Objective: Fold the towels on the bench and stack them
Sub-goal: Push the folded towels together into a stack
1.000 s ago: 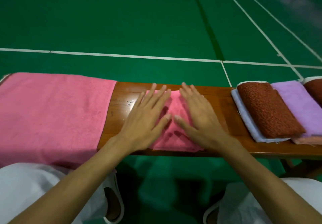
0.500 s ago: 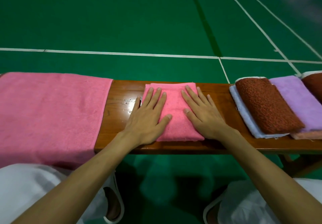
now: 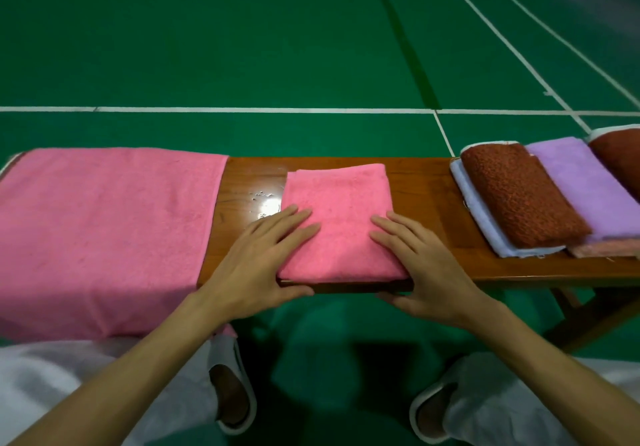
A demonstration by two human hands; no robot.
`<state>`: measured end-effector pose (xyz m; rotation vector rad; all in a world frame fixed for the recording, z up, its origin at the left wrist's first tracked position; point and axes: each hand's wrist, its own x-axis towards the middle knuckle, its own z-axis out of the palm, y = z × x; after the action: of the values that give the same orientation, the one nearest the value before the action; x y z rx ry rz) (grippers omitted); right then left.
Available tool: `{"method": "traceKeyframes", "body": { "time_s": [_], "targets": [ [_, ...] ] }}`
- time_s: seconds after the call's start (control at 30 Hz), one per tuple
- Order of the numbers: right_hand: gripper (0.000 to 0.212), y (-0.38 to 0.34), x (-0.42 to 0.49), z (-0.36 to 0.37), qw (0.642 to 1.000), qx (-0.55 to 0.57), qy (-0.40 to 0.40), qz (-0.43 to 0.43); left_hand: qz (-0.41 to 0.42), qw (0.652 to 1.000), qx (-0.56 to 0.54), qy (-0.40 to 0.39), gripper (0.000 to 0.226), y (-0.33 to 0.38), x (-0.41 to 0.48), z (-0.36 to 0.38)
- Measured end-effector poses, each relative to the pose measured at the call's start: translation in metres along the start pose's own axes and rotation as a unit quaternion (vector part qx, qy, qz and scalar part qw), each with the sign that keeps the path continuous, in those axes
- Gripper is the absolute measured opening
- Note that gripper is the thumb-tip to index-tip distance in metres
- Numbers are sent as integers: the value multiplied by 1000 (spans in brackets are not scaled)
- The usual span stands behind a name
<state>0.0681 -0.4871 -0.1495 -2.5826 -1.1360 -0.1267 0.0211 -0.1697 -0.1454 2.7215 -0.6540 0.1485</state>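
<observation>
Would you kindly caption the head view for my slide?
Left hand and right hand rest on the folded pink towel on the wooden bench.

Left hand point(image 3: 262, 267), right hand point(image 3: 428, 272) flat, fingers straight

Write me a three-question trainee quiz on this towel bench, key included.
1. True or false: the folded pink towel lies on the bench between the spread pink towel and the folded towels at the right.
2. Which towel lies on top of the light blue towel? A green, B rust-brown, C white.
3. How many hands touch the folded pink towel?
Key: 1 true. 2 B, the rust-brown towel. 3 two: left hand and right hand, fingers straight.
</observation>
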Motion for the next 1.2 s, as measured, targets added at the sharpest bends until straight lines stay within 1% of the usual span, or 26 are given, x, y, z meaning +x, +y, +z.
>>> {"method": "traceKeyframes", "body": {
  "time_s": [0.1,0.17,0.23,0.3,0.37,0.4,0.43,0.5,0.57,0.63,0.67,0.73,0.8,0.9,0.97,1.03,1.07,1.1,1.13,1.17,1.2],
  "targets": [
    [79,1,-6,3,998,14,52,-19,21,999,-26,30,78,1,-5,-3],
    [68,1,-8,1,995,48,82,-24,30,997,-55,49,63,0,-6,-6],
    [58,1,-6,-5,990,97,102,-18,27,993,-86,75,48,0,-7,-9],
    [46,2,0,-16,984,144,102,3,5,988,-121,96,41,2,-5,-14],
    [29,3,6,-24,975,201,87,32,-25,973,-205,101,33,5,-3,-17],
    [20,3,9,-29,965,243,85,49,-41,958,-266,99,26,5,-2,-19],
    [16,4,13,-32,953,284,85,69,-65,940,-322,96,19,8,1,-22],
    [24,5,21,-35,932,334,83,113,-136,901,-404,82,16,12,10,-26],
    [27,8,32,-35,912,368,65,169,-212,870,-442,54,19,15,19,-25],
    [30,7,42,-35,881,407,62,233,-255,862,-436,39,24,13,29,-24],
    [34,7,46,-35,874,410,66,253,-268,862,-428,40,26,10,33,-21],
    [40,7,53,-35,871,396,76,280,-302,849,-431,57,30,8,41,-20],
    [40,10,59,-33,867,381,82,310,-350,830,-428,70,34,8,49,-19],
    [41,13,64,-29,880,324,100,332,-394,819,-409,84,33,14,55,-20],
    [43,14,64,-27,889,276,124,344,-411,815,-399,85,31,14,56,-22],
    [39,10,62,-30,901,214,138,352,-419,806,-409,81,31,15,54,-28],
    [39,7,61,-31,908,170,153,351,-415,816,-391,91,30,14,52,-30],
    [45,5,59,-34,915,127,175,341,-401,846,-333,111,31,11,50,-31],
    [52,3,57,-36,923,92,194,320,-371,885,-245,142,35,11,48,-31],
    [59,-1,56,-39,935,66,202,284,-322,917,-162,174,40,13,46,-31],
    [63,-5,55,-42,951,43,196,235,-260,941,-105,190,47,18,45,-33]
  ]
}}
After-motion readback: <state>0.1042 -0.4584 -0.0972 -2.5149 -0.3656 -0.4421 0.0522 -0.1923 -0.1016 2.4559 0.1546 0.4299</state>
